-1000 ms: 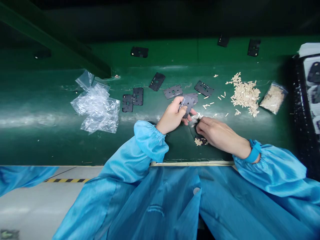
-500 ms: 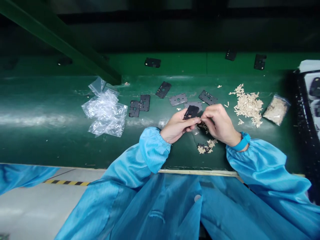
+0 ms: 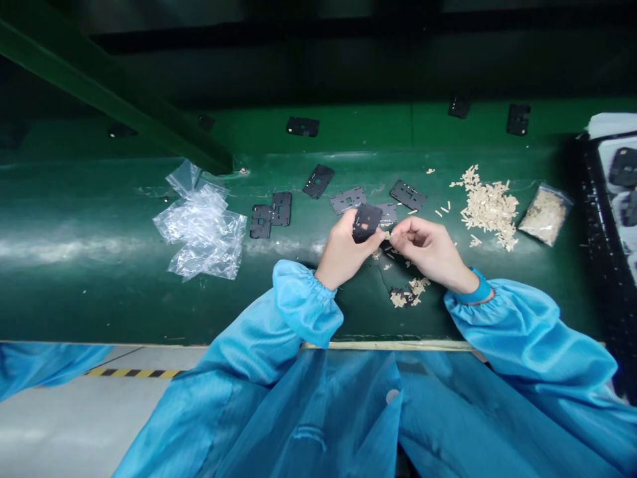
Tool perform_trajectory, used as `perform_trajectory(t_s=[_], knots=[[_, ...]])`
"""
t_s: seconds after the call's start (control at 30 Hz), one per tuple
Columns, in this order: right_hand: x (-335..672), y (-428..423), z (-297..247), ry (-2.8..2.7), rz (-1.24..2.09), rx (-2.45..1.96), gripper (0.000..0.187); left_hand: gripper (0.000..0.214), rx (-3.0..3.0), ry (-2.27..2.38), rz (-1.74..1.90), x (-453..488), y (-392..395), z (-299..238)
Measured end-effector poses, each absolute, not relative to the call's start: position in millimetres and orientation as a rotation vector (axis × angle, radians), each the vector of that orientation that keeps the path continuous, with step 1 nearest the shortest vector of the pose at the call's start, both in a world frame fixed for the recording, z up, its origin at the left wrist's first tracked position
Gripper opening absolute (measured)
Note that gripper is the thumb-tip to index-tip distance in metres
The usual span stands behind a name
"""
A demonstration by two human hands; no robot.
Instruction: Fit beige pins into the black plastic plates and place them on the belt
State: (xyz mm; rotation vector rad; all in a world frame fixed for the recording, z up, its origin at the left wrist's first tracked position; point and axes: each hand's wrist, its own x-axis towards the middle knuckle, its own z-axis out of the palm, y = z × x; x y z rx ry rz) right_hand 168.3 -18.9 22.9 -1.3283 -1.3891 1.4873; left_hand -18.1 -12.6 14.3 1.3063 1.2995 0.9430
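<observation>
My left hand [image 3: 343,251] is closed on a flat black plastic plate [image 3: 367,222] with a square cutout, tilted up above the bench. Close by its right edge, my right hand [image 3: 428,249] is closed in a pinch on a small beige piece [image 3: 387,235], which also meets my left thumb. Under the hands lie loose beige bits, partly hidden, and a small heap of beige and dark scraps [image 3: 410,293]. Just beyond the hands rest more plates: a grey one [image 3: 348,199], a black one [image 3: 408,195] and another black one [image 3: 318,181].
Clear plastic bags [image 3: 202,226] are piled at left, near two overlapping black plates [image 3: 271,215]. At right are a pile of beige pieces [image 3: 490,211], a filled zip bag [image 3: 546,214] and a black-edged tray [image 3: 594,199]. A green beam [image 3: 124,86] crosses the upper left.
The plate in my left hand has shifted left and turned more toward the camera. My right hand has moved slightly left and lower, and the beige piece at its fingertips now shows.
</observation>
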Motion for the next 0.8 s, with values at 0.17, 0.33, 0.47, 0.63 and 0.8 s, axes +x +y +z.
perform_trajectory(t_s=[0.17,0.33,0.47,0.63,0.8], knots=[[164.7,-21.1,21.4,-1.352,1.389,-1.360,0.026,0.030,1.498,1.471,0.920,-16.5,-21.0,20.6],[163.5,-22.9,17.2,-1.358,1.233,-1.442,0.019,0.029,1.690,1.630,0.886,-15.6,-29.8,21.9],[163.7,-25.7,14.1,-1.405,1.184,-1.465,0.016,0.031,1.721,1.657,0.923,-14.8,-32.4,20.7],[162.5,-28.5,15.3,-1.442,1.212,-1.435,0.020,0.029,1.628,1.658,0.838,-12.7,-30.5,24.6],[161.5,-30.2,15.6,-1.478,1.178,-1.443,0.022,0.026,1.517,1.599,0.821,-15.3,-26.3,24.8]])
